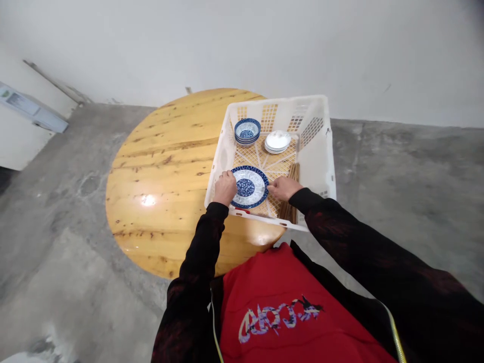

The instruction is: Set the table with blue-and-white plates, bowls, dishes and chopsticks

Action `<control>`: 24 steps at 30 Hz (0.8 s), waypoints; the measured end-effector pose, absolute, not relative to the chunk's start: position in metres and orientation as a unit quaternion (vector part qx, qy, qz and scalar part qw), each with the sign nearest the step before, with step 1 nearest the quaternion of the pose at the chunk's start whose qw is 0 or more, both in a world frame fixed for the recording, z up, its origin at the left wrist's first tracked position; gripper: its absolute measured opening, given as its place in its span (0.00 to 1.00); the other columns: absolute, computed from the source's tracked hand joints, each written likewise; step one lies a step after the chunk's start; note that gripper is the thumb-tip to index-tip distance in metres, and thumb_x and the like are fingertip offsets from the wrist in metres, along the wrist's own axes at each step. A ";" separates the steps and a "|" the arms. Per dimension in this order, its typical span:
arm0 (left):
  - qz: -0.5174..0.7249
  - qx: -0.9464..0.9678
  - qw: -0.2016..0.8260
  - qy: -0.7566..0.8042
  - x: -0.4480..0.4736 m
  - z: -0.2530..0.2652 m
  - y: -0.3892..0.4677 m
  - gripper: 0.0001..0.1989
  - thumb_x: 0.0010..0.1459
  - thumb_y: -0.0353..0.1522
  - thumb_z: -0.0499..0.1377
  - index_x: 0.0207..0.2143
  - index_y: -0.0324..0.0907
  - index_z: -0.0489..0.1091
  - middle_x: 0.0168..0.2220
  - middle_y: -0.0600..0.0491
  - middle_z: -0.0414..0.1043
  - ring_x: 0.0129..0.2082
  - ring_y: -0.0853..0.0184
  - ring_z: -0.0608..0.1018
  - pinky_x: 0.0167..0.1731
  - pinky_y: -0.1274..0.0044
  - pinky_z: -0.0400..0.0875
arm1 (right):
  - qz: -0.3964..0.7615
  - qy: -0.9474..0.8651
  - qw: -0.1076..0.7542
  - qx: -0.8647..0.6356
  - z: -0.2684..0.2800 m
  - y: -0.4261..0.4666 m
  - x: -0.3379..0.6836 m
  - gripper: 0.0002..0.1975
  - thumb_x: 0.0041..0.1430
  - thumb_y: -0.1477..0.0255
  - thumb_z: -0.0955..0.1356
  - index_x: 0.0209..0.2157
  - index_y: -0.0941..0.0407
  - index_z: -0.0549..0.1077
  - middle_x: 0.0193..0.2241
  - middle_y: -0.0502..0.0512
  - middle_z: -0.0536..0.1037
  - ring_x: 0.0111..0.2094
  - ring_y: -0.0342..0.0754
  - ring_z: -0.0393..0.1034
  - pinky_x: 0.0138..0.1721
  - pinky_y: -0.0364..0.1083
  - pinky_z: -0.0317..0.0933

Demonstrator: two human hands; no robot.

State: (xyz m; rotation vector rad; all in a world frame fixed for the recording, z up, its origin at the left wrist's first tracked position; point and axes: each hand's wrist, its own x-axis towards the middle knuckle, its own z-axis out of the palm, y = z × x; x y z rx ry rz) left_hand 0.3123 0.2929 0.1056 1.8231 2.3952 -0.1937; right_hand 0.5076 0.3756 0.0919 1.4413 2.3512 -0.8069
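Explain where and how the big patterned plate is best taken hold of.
Probably by opposite edges of the plate, left and right, from above: it is wide, lies face up, and the basket walls surround it. The left hand and right hand are at those edges.

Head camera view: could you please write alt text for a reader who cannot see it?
A person's left hand and right hand hold opposite edges of a blue-patterned plate in a white plastic basket on a round wooden table. Beyond are stacked blue-patterned bowls and white dishes; brown sticks lie at right.
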 end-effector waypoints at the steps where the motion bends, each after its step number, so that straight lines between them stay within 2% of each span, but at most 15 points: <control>1: -0.074 0.602 0.061 0.793 0.314 0.105 0.295 0.16 0.66 0.21 0.44 0.52 0.30 0.64 0.50 0.34 0.70 0.52 0.57 0.76 0.47 0.73 0.71 | -0.280 0.810 0.141 0.495 0.091 0.374 0.507 0.19 0.65 0.66 0.63 0.32 0.61 0.81 0.33 0.65 0.83 0.39 0.52 0.77 0.35 0.43 0.61; 7: -0.103 0.610 0.059 0.783 0.315 0.102 0.306 0.16 0.65 0.22 0.46 0.51 0.27 0.66 0.48 0.33 0.72 0.53 0.55 0.74 0.46 0.72 0.73 | -0.238 0.820 0.160 0.495 0.087 0.368 0.499 0.20 0.65 0.62 0.63 0.41 0.63 0.80 0.43 0.71 0.81 0.46 0.58 0.77 0.40 0.46 0.64; 10: -0.104 0.606 0.065 0.786 0.314 0.100 0.312 0.17 0.65 0.21 0.46 0.52 0.26 0.66 0.48 0.32 0.72 0.54 0.54 0.73 0.46 0.72 0.73 | -0.250 0.819 0.163 0.491 0.086 0.368 0.497 0.20 0.65 0.64 0.63 0.40 0.64 0.80 0.37 0.70 0.82 0.45 0.57 0.77 0.41 0.46 0.64; 15: -0.094 0.612 0.050 0.784 0.313 0.096 0.313 0.18 0.64 0.21 0.47 0.52 0.25 0.68 0.48 0.31 0.71 0.53 0.54 0.73 0.45 0.72 0.73 | -0.336 0.789 0.186 0.480 0.084 0.368 0.495 0.20 0.67 0.67 0.62 0.30 0.62 0.80 0.23 0.62 0.80 0.33 0.51 0.78 0.37 0.43 0.65; 18: -0.094 0.615 0.038 0.782 0.313 0.096 0.312 0.18 0.64 0.21 0.46 0.50 0.25 0.70 0.47 0.31 0.70 0.52 0.53 0.74 0.43 0.71 0.74 | -0.358 0.776 0.179 0.488 0.081 0.367 0.494 0.20 0.66 0.67 0.63 0.25 0.61 0.78 0.21 0.62 0.79 0.28 0.50 0.77 0.36 0.43 0.66; 24: -0.097 0.614 0.054 0.782 0.312 0.092 0.317 0.19 0.63 0.21 0.46 0.50 0.25 0.72 0.46 0.30 0.70 0.46 0.55 0.78 0.42 0.71 0.75 | -0.429 0.722 0.158 0.519 0.075 0.367 0.494 0.20 0.66 0.65 0.65 0.25 0.61 0.77 0.21 0.62 0.79 0.24 0.49 0.76 0.31 0.43 0.67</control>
